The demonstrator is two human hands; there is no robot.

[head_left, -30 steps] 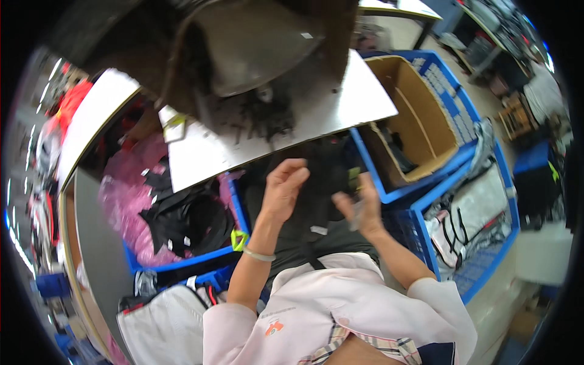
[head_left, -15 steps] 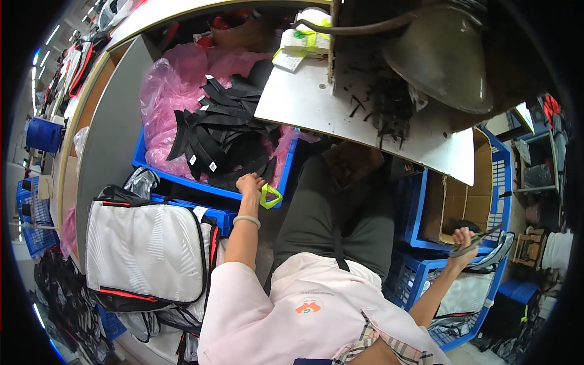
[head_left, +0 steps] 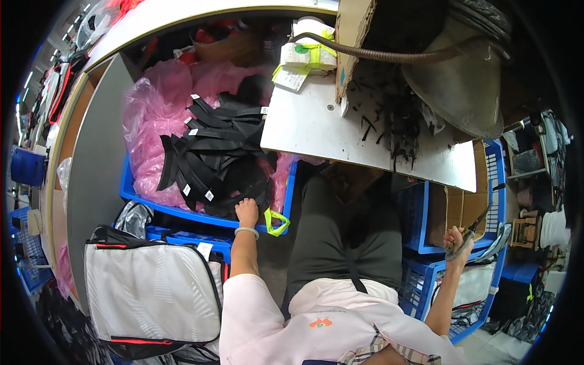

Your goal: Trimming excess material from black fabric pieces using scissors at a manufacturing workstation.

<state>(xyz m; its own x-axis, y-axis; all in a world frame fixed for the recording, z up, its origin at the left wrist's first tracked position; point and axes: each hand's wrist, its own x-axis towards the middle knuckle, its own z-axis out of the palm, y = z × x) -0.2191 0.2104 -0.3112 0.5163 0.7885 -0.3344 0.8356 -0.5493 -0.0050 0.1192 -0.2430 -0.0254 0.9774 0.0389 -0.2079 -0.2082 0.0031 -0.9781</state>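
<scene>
White table (head_left: 316,131) overhangs the lap; blue crates (head_left: 210,218) flank both sides

Black fabric pieces (head_left: 213,155) with small white tags, lying on a translucent pink plastic liner (head_left: 146,115) in a blue crate (head_left: 182,213). Neon yellow strap (head_left: 275,222) at the crate's corner. White counter (head_left: 316,128) strewn with black scraps. Pale green bracelet (head_left: 246,231). White bag (head_left: 152,292) trimmed black and red. Brown cardboard box (head_left: 453,204) in a blue crate (head_left: 493,182).
</scene>
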